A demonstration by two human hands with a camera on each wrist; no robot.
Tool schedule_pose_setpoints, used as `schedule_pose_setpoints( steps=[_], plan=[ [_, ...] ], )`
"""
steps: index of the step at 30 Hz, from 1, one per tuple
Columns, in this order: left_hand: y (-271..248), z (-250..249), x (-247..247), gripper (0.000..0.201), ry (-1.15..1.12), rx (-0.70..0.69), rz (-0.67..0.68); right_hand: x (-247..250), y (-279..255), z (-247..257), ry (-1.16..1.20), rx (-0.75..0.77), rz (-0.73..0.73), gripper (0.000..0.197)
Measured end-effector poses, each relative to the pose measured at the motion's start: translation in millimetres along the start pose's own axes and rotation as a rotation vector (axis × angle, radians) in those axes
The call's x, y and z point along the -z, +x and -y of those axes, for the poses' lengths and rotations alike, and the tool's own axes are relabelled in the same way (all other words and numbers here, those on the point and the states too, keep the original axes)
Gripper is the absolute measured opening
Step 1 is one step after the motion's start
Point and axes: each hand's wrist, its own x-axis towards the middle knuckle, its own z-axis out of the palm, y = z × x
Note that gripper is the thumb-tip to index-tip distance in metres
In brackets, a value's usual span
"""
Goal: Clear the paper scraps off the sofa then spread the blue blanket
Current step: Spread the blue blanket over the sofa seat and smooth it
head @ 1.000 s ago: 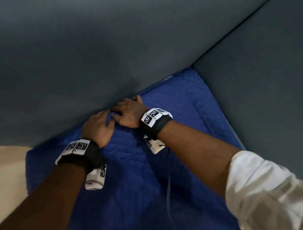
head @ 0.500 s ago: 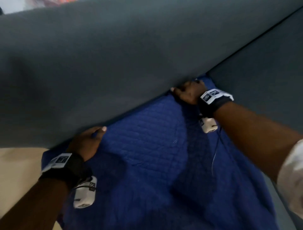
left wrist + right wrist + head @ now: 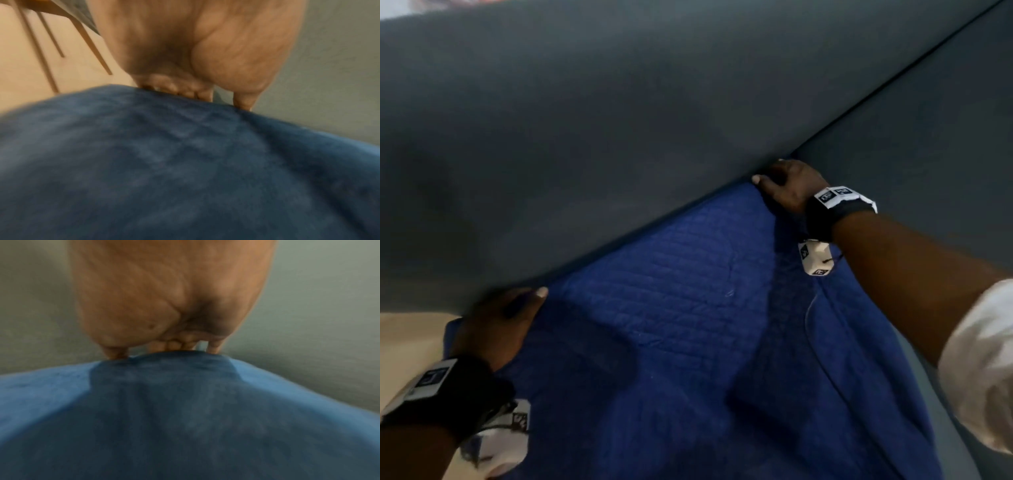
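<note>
Blanket (image 3: 671, 325) is laid over the sofa seat (image 3: 917, 387), back edge butted against the backrest (image 3: 619, 137). Edge is gripped at left end by left hand (image 3: 496, 329), at right end by right hand (image 3: 787, 188), in the corner formed with the side panel (image 3: 928, 137).

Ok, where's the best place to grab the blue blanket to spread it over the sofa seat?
Grip its far edge near each end, reaching in from the front. The blue blanket lies mostly flat with that edge along the backrest crease, so only edges give fabric to pinch; the left hand and right hand grip there, wide apart.
</note>
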Motion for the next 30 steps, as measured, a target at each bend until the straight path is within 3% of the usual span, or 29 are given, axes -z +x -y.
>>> schedule_pose_setpoints(
  steps=[3,6,9,13,15,19,21,24,26,28,30],
  plan=[
    [-18.8,29.9,7.2,0.082,0.047,0.089,-0.027,-7.4,-2.9,-17.2,-0.009,-0.051,0.003,0.089],
    [-20.7,35.8,6.8,0.090,0.057,0.132,-0.058,-5.4,16.3,-8.5,-0.084,-0.140,0.055,0.085],
    [-16.9,29.1,1.5,0.089,0.067,0.156,-0.128,-8.1,42.6,3.9,-0.102,-0.132,0.150,0.083],
    [-21.2,27.5,-2.5,0.083,0.083,0.130,-0.164,-4.1,48.9,14.8,-0.021,-0.242,0.207,0.096],
    [-20.8,27.3,-1.6,0.080,0.061,0.137,-0.152,-0.5,36.5,13.5,-0.032,-0.264,0.159,0.093],
    [-31.4,33.5,-2.9,0.079,-0.024,0.186,-0.139,-23.5,-28.5,9.0,0.161,-0.307,-0.134,0.081],
    [-46.1,32.7,-6.5,0.080,-0.201,0.238,-0.188,-34.0,-66.9,2.6,0.237,-0.359,-0.197,0.094],
    [-65.6,44.4,-17.5,0.081,-0.450,0.342,-0.198,-37.3,-87.4,-22.3,0.214,-0.415,-0.145,0.109],
    [-66.5,63.8,-29.5,0.087,-0.430,0.398,-0.175,-26.3,-77.0,-29.9,0.195,-0.398,-0.059,0.105],
    [-48.7,96.6,-50.0,0.091,-0.319,0.470,-0.209,-11.3,-55.3,-27.8,0.252,-0.447,0.014,0.086],
    [-31.2,116.9,-60.8,0.084,-0.219,0.428,-0.256,-2.6,-34.5,-27.9,0.288,-0.507,0.084,0.074]
  ],
)
